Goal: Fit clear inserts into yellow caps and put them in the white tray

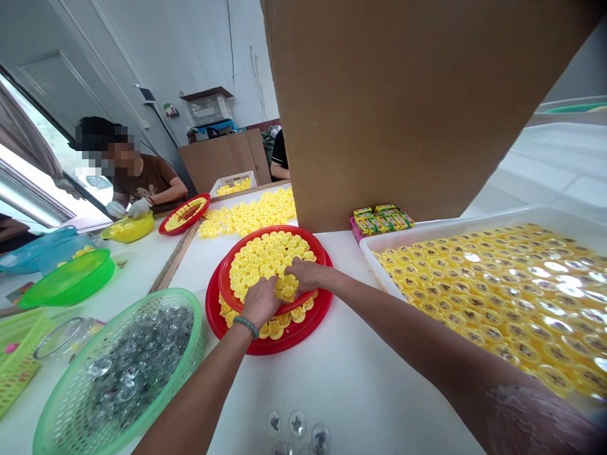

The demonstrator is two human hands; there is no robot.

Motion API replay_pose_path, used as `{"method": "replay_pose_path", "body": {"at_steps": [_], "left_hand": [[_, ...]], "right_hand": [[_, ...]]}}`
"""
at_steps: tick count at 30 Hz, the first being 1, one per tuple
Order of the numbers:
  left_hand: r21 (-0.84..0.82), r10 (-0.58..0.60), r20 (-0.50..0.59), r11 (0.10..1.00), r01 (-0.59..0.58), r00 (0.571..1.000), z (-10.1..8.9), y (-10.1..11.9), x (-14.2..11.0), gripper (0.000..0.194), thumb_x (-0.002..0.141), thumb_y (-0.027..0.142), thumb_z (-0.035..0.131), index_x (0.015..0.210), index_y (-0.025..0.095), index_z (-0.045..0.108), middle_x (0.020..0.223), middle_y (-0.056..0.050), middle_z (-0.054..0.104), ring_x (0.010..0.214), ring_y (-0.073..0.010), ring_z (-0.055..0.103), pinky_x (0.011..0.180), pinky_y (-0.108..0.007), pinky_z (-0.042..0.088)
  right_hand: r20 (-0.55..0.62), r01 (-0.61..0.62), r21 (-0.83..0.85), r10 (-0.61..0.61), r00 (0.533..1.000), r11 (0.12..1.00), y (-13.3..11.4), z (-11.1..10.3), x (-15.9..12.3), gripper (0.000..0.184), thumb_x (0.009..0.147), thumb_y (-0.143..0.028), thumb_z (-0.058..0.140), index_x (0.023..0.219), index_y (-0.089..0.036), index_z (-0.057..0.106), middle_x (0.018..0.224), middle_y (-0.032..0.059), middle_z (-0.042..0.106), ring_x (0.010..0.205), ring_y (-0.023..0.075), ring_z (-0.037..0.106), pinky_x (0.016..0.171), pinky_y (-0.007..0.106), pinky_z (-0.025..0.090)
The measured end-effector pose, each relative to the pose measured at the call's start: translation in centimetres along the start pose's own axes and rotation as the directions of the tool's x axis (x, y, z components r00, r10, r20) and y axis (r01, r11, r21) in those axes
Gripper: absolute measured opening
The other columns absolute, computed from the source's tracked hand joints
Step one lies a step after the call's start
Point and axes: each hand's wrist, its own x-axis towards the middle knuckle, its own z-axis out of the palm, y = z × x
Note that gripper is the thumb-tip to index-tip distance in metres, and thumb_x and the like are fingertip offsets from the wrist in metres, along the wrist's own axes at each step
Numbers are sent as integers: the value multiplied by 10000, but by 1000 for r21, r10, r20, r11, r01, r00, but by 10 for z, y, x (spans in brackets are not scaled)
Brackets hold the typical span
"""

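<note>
Two red trays (327, 303) are stacked in front of me, the upper red tray (320, 248) tilted on the lower one. Small round yellow plastic cups (260, 256) cover the upper tray, and more lie in the lower one. My left hand (262, 301), with a beaded bracelet at the wrist, is at the upper tray's near edge with curled fingers among the cups. Just to its right my right hand (306, 275) reaches down into the same cups, fingers bent and closed. What lies between the fingertips of either hand is hidden.
A green basket (190, 309) of clear domes stands left; several clear domes (297, 422) lie nearby. Right is a white tray (379, 268) of filled yellow pieces. Behind are a cardboard panel (403, 114) and small packets (382, 221). A gloved co-worker (147, 174) sits far left.
</note>
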Motion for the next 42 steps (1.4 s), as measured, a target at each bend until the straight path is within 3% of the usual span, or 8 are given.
{"method": "replay_pose_path", "body": {"at_steps": [8, 13, 18, 23, 32, 37, 42], "left_hand": [[33, -15, 37, 999, 13, 999, -2, -2, 2, 516, 675, 406, 641, 1128, 193, 514, 1035, -129, 598, 938, -289, 593, 722, -325, 438], [34, -40, 96, 999, 37, 995, -3, -3, 8, 573, 625, 439, 677, 1117, 199, 509, 1080, -134, 599, 968, -293, 590, 730, -321, 432], [11, -50, 99, 999, 49, 994, -3, -5, 10, 644, 619, 449, 674, 1171, 189, 467, 1121, -139, 595, 991, -287, 584, 734, -316, 435], [18, -16, 132, 1000, 14, 991, -6, -7, 13, 531, 606, 365, 681, 1090, 200, 535, 1034, -128, 631, 932, -285, 606, 704, -310, 436], [-18, -1, 101, 1000, 3, 995, -7, -10, 7, 633, 628, 387, 687, 1209, 222, 495, 1102, -118, 613, 984, -271, 587, 746, -309, 442], [12, 56, 33, 998, -56, 998, -10, -11, 2, 673, 657, 411, 673, 1266, 208, 470, 1117, -117, 586, 1016, -266, 566, 796, -303, 431], [111, 233, 56, 965, -237, 971, -18, -10, 8, 486, 648, 291, 672, 1118, 205, 583, 1042, -100, 587, 969, -260, 568, 776, -298, 442]], "right_hand": [[-57, 60, 22, -59, 997, 998, -1, -1, -7, 629, 652, -375, 715, 1228, -240, 502, 1142, 98, 470, 1010, 265, 548, 783, 314, 467], [2, 41, -4, -41, 999, 999, -5, -6, -6, 634, 647, -381, 719, 1226, -241, 501, 1139, 102, 480, 977, 280, 562, 763, 341, 472], [-21, 60, -3, -60, 998, 998, -6, -7, -7, 618, 669, -379, 700, 1233, -241, 490, 1170, 95, 474, 1024, 265, 543, 800, 321, 460], [27, 22, -9, -22, 999, 1000, -7, -10, -6, 647, 648, -381, 710, 1237, -212, 500, 1152, 116, 498, 987, 285, 564, 738, 329, 476], [14, 42, -11, -42, 999, 999, -7, -6, -4, 620, 670, -389, 690, 1244, -268, 490, 1132, 100, 500, 966, 282, 572, 733, 340, 473], [3, 34, -5, -34, 999, 999, -6, -6, -8, 629, 677, -372, 674, 1261, -263, 469, 1149, 96, 497, 1011, 274, 553, 740, 316, 474], [2, 27, -17, -27, 1000, 999, -4, -8, -7, 661, 662, -365, 686, 1273, -255, 458, 1152, 101, 507, 1008, 272, 562, 732, 307, 479]]}}
